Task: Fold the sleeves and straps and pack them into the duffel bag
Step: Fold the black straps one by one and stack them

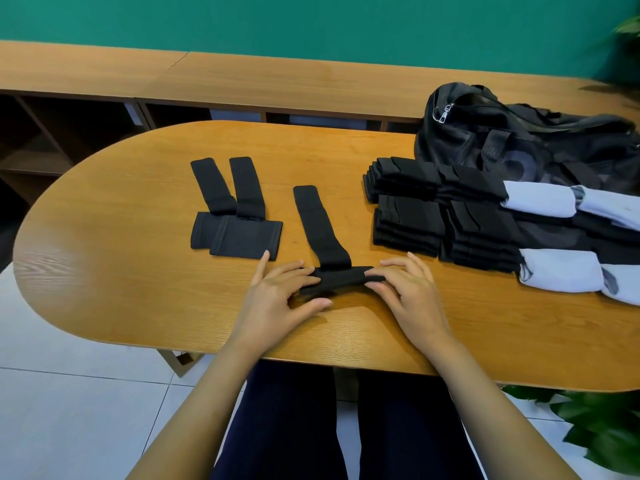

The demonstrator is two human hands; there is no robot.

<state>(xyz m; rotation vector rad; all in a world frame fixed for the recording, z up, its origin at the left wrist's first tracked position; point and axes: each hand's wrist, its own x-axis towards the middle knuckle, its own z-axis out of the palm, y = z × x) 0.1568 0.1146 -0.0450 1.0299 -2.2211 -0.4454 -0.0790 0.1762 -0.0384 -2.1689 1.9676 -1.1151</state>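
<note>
Near-centre of wooden table (138,271): black strap (320,226), long tail pointing far, wide band folded over at near end. Band's left end pinched by left hand (282,294), right end pinched by right hand (407,289), fingers curled onto fabric. Just left, second strap piece (242,235) lying flat, two tails pointing far. Right: stacks of folded black pieces (433,216), rolled pale blue sleeves (540,199) beside them. Far right: black duffel bag (519,140), slumped, zipper pull showing, contents impossible to tell.
</note>
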